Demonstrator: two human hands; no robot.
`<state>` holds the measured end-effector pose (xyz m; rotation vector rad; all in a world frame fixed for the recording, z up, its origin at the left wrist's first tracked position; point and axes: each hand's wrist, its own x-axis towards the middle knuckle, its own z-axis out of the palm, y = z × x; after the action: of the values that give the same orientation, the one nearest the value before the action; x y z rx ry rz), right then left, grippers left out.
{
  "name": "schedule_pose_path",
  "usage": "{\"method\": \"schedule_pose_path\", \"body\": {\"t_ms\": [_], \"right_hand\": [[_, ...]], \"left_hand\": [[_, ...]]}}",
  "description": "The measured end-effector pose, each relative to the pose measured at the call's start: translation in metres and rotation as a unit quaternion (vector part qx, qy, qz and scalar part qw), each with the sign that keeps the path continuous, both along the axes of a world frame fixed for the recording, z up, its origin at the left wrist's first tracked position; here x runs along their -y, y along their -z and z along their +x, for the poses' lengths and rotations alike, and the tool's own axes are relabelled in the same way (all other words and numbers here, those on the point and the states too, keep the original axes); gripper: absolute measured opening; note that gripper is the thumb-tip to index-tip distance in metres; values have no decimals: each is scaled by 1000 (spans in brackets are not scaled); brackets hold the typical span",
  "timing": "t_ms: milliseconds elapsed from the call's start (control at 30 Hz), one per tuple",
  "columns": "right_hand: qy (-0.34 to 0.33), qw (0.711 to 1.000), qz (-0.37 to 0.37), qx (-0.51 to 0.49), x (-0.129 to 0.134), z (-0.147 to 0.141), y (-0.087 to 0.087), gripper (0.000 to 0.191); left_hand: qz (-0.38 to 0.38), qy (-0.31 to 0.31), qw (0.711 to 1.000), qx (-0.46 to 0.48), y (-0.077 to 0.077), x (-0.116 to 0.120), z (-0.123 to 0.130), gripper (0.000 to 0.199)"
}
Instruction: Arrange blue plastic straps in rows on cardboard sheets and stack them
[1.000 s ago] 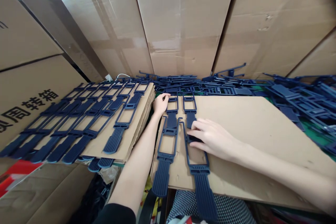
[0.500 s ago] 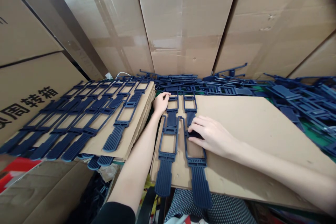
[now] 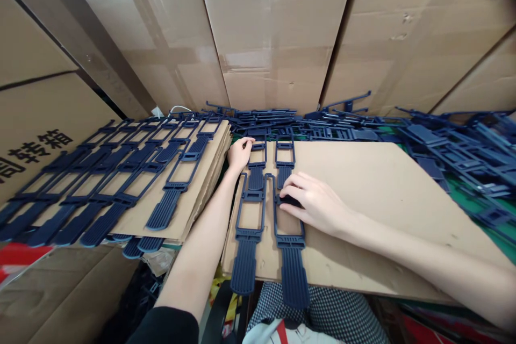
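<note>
Two columns of dark blue plastic frames with ribbed tabs lie on a cardboard sheet point(image 3: 363, 183). My right hand point(image 3: 312, 201) has its fingers closed on the upper part of the front right blue frame point(image 3: 291, 244). Left of that one lies the front left blue frame point(image 3: 249, 236). My left hand point(image 3: 241, 155) is at the sheet's back left corner, beside the back left blue frame point(image 3: 257, 158); its fingers are bent together, and what they hold, if anything, is hidden. The back right blue frame point(image 3: 285, 155) lies beyond my right hand.
At the left, a cardboard stack point(image 3: 205, 183) carries rows of similar frames point(image 3: 121, 177). Behind the sheet and to its right lie heaps of loose blue parts point(image 3: 463, 156). Large cardboard boxes point(image 3: 274, 32) stand along the back.
The whole view has shifted slightly to the left. The front right frame sits a little straighter, with my right hand still at its upper part. My left hand stays by the back corner.
</note>
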<state>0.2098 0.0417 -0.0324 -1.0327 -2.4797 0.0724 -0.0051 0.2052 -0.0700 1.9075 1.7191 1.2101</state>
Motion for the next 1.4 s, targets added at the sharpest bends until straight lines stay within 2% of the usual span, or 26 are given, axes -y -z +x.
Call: {"method": "schedule_pose_path", "body": {"t_ms": [433, 533, 667, 1033, 1100, 1267, 1400], "right_hand": [[5, 999, 36, 18, -2, -2, 2, 16], [-5, 1000, 24, 0, -3, -1, 3, 17], [-15, 1000, 4, -20, -7, 3, 5, 34], [-12, 1000, -27, 3, -9, 6, 4, 29], [-25, 999, -31, -11, -9, 5, 2, 31], [-114, 993, -7, -22, -6, -10, -8, 35], [-131, 991, 27, 10, -5, -33, -10, 29]], "left_hand": [[4, 0, 1000, 11, -2, 2, 1, 25], [5, 1, 1000, 16, -2, 2, 1, 26], [2, 6, 1000, 27, 1, -2, -1, 26], [-6, 9, 999, 40, 4, -5, -2, 24], [-7, 9, 999, 40, 4, -5, -2, 24], [-2, 13, 999, 45, 4, -5, -3, 24], [0, 14, 999, 48, 3, -4, -3, 28]]}}
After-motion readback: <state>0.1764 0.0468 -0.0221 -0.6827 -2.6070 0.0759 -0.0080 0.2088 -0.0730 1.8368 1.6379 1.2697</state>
